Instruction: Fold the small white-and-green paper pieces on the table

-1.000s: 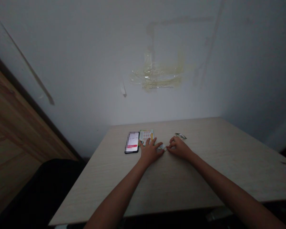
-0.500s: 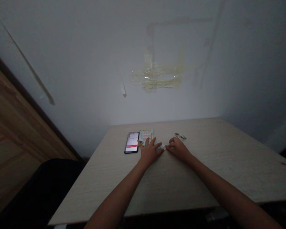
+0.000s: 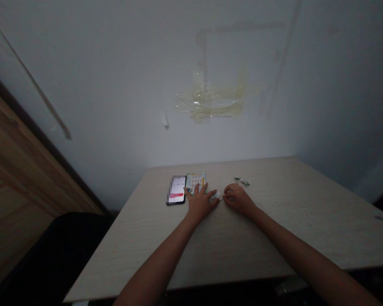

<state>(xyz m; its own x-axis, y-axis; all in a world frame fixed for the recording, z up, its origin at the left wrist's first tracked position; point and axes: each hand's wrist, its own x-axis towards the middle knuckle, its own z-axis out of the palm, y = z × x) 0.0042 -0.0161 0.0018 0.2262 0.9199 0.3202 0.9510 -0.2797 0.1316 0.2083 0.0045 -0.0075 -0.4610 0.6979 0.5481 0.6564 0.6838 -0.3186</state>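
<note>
1. The pale table (image 3: pixel 230 250) is nearest, with a black thing (image 3: pixel 57 250) beside it on the left (too dark to tell what it is).
2. The left hand (image 3: pixel 199 206) is flat, with its fingers spread wide. It presses down and is not closed around anything.
3. The right hand (image 3: pixel 239 200) has its fingers curled, with the tips close together at the end of the small white piece. I cannot tell if they pinch it.
4. The small white piece (image 3: pixel 216 194) is on the table between the two hands, by the left thumb.
5. The phone (image 3: pixel 178 190) lies face up, just left of the left hand. Its screen is lit, with a red bar.
6. The printed card (image 3: pixel 195 179) lies right of the phone, partly under the left fingers.
7. The small folded thing (image 3: pixel 241 182) sits just past the right hand.
8. The wall (image 3: pixel 115 85) is at the back, with shiny tape (image 3: pixel 210 103) on it.
</note>
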